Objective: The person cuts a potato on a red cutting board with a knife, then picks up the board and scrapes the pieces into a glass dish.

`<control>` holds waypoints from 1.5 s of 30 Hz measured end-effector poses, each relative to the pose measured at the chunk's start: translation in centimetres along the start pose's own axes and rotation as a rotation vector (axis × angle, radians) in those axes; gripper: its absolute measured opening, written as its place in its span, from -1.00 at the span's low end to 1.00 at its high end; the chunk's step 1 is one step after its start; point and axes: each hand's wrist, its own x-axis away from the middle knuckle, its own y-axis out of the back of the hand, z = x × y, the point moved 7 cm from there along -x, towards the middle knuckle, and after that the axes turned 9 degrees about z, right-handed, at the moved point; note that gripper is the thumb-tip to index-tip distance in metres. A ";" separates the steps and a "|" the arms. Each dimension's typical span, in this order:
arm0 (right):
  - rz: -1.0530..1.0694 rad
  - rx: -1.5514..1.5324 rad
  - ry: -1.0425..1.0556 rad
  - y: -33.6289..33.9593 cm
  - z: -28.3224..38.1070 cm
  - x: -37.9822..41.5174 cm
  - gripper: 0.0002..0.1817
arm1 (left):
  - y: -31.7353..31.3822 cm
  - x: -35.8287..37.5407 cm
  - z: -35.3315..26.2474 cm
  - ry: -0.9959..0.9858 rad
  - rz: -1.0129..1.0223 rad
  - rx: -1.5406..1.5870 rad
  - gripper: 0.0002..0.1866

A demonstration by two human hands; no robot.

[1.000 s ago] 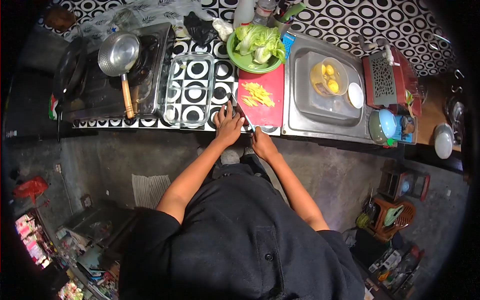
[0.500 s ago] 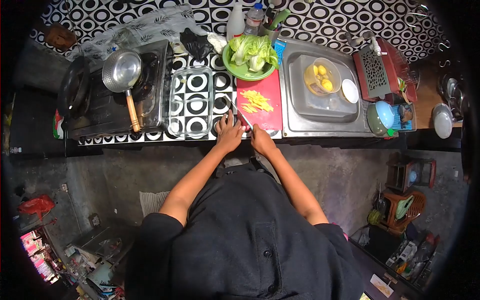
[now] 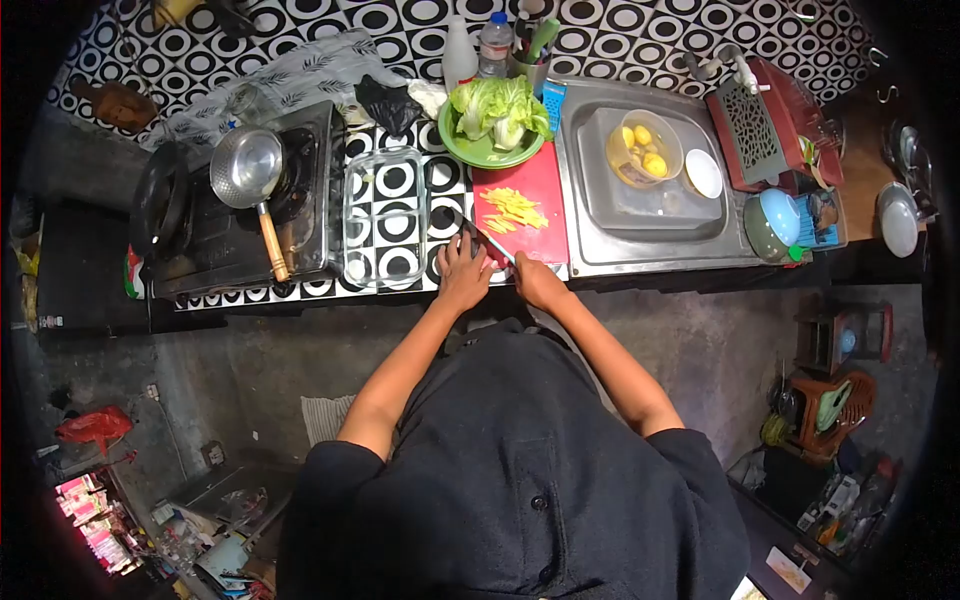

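Observation:
My right hand (image 3: pixel 541 283) is closed around the handle of a knife (image 3: pixel 494 242), whose blade slants up and left over the near left corner of the red cutting board (image 3: pixel 548 180). Beside the blade, my left hand (image 3: pixel 464 274) has its fingers bent down at the board's near left edge. A small dark reddish piece shows by its fingertips, too hidden to name. Thin yellow strips (image 3: pixel 513 210) lie in a pile on the board, beyond the knife. At the board's far end, a green bowl (image 3: pixel 487 157) holds leafy greens (image 3: pixel 497 108).
Left of the board stands a glass dish (image 3: pixel 385 268); farther left, a saucepan (image 3: pixel 247 168) sits on the stove (image 3: pixel 310 235). To the right, the sink (image 3: pixel 590 255) contains a tub of yellow pieces (image 3: pixel 645 150) and a white lid (image 3: pixel 704 174). Bottles (image 3: pixel 460 55) line the wall.
The camera view has shifted slightly. Both hands stay at the board's near left corner, with the knife still in my right hand. The yellow strips look unchanged.

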 end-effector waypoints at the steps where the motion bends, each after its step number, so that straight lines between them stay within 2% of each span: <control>1: 0.014 -0.005 -0.002 0.1 -0.1 0.1 -0.79 | -0.1 0.0 -0.1 0.007 0.007 -0.016 -0.43; 7: 0.058 -0.105 0.008 0.3 -1.4 1.2 -0.77 | -0.4 0.1 -0.5 0.029 -0.041 -0.054 -0.42; 22: 0.213 0.080 0.040 5.2 -4.7 6.2 -0.75 | -0.5 -0.2 -1.7 0.186 -0.084 -0.014 -0.40; 32: 0.129 0.199 0.127 10.2 -6.5 7.7 -0.77 | -0.4 -0.2 -3.6 0.217 -0.151 0.091 -0.42; 35: 0.093 0.222 0.181 12.3 -5.8 8.1 -0.78 | 0.1 0.4 -2.1 0.230 -0.305 0.149 -0.44; 36: 0.081 0.225 0.203 12.9 -5.6 8.1 -0.78 | 0.6 1.0 -1.6 0.301 -0.396 0.141 -0.50; 39: 0.049 0.257 0.281 14.2 -5.8 7.5 -0.77 | 5.9 2.3 -3.0 0.290 -0.560 0.280 -0.54; 40: 0.051 0.285 0.298 14.7 -5.6 7.3 -0.75 | 7.8 2.2 -4.6 0.201 -0.572 0.267 -0.56; 45: 0.082 0.349 0.454 16.7 -3.1 6.0 -0.69 | 9.6 -1.0 -14.7 -0.292 -0.062 0.221 -0.52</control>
